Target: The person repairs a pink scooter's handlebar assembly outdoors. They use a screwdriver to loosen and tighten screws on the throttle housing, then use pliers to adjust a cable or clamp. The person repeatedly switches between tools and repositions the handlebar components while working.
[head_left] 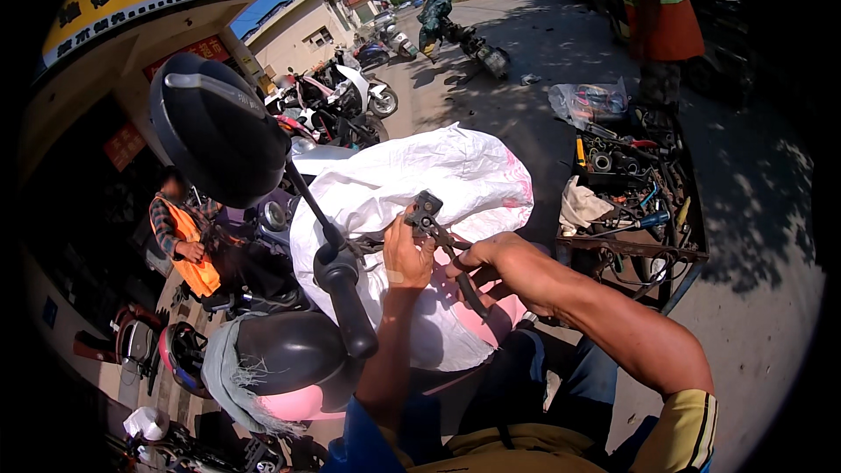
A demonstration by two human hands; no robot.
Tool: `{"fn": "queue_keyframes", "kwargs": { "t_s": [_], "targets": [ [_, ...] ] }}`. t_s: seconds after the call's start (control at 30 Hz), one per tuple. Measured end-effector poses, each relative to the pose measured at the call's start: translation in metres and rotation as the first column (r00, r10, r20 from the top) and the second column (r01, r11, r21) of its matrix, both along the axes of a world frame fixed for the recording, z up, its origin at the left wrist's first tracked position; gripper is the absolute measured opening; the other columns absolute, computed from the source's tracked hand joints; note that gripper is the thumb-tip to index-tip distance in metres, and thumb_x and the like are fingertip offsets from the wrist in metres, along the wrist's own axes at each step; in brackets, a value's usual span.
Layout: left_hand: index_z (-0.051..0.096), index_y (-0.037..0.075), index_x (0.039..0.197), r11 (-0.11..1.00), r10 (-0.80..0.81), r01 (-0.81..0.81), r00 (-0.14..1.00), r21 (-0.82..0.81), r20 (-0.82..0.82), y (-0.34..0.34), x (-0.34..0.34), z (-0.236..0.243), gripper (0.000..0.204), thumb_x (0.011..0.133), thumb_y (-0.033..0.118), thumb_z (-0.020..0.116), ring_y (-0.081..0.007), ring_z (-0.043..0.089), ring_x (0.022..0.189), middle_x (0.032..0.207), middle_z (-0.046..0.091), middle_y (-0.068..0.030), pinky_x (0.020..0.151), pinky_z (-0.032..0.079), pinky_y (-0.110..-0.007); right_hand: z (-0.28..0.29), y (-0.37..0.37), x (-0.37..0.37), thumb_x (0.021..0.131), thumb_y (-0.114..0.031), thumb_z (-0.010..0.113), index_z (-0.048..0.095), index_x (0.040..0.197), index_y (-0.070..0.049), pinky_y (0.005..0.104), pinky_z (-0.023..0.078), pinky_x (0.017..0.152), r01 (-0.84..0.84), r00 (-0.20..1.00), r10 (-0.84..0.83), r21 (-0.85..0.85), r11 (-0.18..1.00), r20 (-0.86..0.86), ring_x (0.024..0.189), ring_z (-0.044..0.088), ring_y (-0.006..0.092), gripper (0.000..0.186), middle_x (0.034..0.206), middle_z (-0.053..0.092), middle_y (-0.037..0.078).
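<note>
In the head view, my left hand pinches a small, black, blocky part above the crinkled white plastic sheet. My right hand's fingers close around a dark, slender, curved handle just beside it.
</note>
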State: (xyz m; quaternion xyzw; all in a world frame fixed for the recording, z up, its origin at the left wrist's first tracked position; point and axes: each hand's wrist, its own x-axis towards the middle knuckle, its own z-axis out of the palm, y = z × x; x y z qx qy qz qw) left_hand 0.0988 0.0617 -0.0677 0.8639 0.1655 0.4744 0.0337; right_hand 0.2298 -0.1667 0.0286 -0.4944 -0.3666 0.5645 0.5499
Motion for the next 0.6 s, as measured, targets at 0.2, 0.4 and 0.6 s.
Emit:
{"fn": "queue_keyframes", "kwargs": {
  "t_s": [0.2, 0.4, 0.6],
  "targets": [
    [0.054, -0.001, 0.143, 1.0, -0.004, 0.004, 1.0, 0.011, -0.009, -0.0016, 0.0015, 0.0004, 0.086, 0.098, 0.072, 0.046, -0.0423, 0.06, 0.106, 0.121, 0.064, -0.0197, 0.094, 0.045, -0.048, 0.0062, 0.0034, 0.0057, 0.097, -0.027, 0.055, 0.071, 0.109, 0.006, 0.0327, 0.054, 0.071, -0.02, 0.993, 0.026, -0.058, 0.998, 0.114, 0.079, 0.069, 0.0197, 0.039, 0.094, 0.072, 0.014],
    [0.054, -0.001, 0.142, 1.0, -0.006, 0.006, 1.0, -0.021, -0.027, 0.0008, -0.0003, -0.0009, 0.087, 0.097, 0.072, 0.046, -0.0428, 0.059, 0.108, 0.123, 0.064, -0.0211, 0.095, 0.045, -0.049, 0.0063, 0.0034, 0.0039, 0.094, -0.026, 0.058, 0.071, 0.108, 0.006, 0.0342, 0.056, 0.075, -0.014, 0.985, 0.022, -0.049, 0.999, 0.17, 0.081, 0.069, 0.0213, 0.038, 0.098, 0.071, 0.015],
    [0.056, -0.001, 0.141, 0.998, -0.007, 0.002, 0.997, -0.059, -0.075, 0.0013, -0.0029, -0.0006, 0.084, 0.099, 0.071, 0.046, -0.0428, 0.06, 0.108, 0.123, 0.063, -0.0215, 0.095, 0.046, -0.049, 0.0097, -0.0004, 0.0013, 0.093, -0.026, 0.059, 0.072, 0.106, 0.008, 0.0361, 0.057, 0.076, 0.023, 0.981, -0.013, -0.053, 0.998, 0.195, 0.081, 0.07, 0.024, 0.038, 0.1, 0.07, 0.017]
  ]
}}
